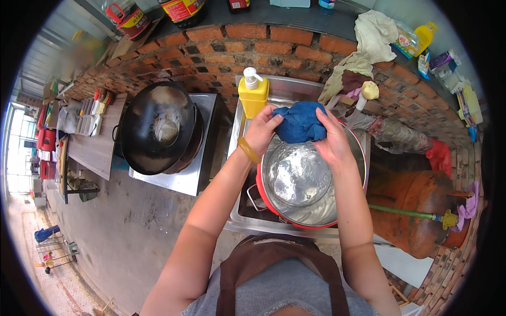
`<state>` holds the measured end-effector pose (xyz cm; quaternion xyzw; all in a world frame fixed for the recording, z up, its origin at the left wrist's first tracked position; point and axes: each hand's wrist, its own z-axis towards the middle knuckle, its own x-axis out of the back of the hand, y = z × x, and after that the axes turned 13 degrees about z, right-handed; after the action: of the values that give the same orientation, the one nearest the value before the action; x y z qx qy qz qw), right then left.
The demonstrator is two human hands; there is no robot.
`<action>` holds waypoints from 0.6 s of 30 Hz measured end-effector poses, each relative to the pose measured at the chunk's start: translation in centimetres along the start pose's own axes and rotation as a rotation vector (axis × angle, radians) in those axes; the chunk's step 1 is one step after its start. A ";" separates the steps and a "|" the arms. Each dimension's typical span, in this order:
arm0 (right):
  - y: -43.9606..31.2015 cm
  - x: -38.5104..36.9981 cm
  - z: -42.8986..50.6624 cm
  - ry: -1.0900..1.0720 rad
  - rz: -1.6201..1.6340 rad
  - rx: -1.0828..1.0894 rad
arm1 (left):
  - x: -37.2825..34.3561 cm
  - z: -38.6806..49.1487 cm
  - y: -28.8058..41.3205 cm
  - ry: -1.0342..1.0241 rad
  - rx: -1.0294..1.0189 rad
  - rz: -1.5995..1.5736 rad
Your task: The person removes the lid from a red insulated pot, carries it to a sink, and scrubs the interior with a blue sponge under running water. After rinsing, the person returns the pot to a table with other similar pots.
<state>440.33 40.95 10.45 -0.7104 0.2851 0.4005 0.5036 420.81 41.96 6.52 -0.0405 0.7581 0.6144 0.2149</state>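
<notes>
A bunched blue cloth (299, 123) is stretched between my two hands, above the far rim of a metal pot. My left hand (264, 130) grips its left end, and my right hand (331, 136) grips its right end. Below them the wide pot (302, 185), with a red outer rim and a wire side handle, sits in a stainless steel sink (237, 215). Clear water appears to fill part of it. Just behind my left hand stands a yellow pump bottle (253, 96) with a white pump head.
To the left, a large black wok (158, 128) rests tilted on a steel stove (189, 173). A rusty gas cylinder (411, 213) with a green hose lies at the right. Rags (367, 43) hang over the brick wall (253, 47); bottles line the dark ledge above it.
</notes>
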 end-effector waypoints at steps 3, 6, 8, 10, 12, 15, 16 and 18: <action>1.0 1.6 0.7 0.100 -0.165 -0.113 | -0.4 1.3 1.1 0.008 -0.128 0.013; 3.0 3.1 1.6 -0.042 -0.202 -0.267 | -0.2 1.7 2.9 0.175 -0.381 0.542; 4.3 3.6 2.7 -0.066 0.016 -0.219 | 0.7 2.3 4.2 0.413 -0.792 0.998; 5.3 3.3 4.5 -0.089 0.301 -0.149 | 2.4 3.9 5.7 0.603 -0.831 1.110; 6.2 2.5 6.8 -0.012 0.371 -0.169 | 4.4 6.9 6.9 0.658 -0.744 1.218; 7.7 1.0 10.4 0.095 0.512 -0.247 | 7.0 11.1 7.7 0.346 -0.185 1.309; 8.1 0.6 11.4 0.062 0.563 -0.258 | 7.4 11.8 7.4 0.293 -0.203 1.246; 9.0 0.0 13.1 0.111 0.594 -0.269 | 8.0 12.4 6.8 0.245 -0.153 1.231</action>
<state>429.41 50.33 3.81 -0.6772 0.4514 0.5244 0.2503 414.77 56.95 7.80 0.3176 0.6155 0.6690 -0.2695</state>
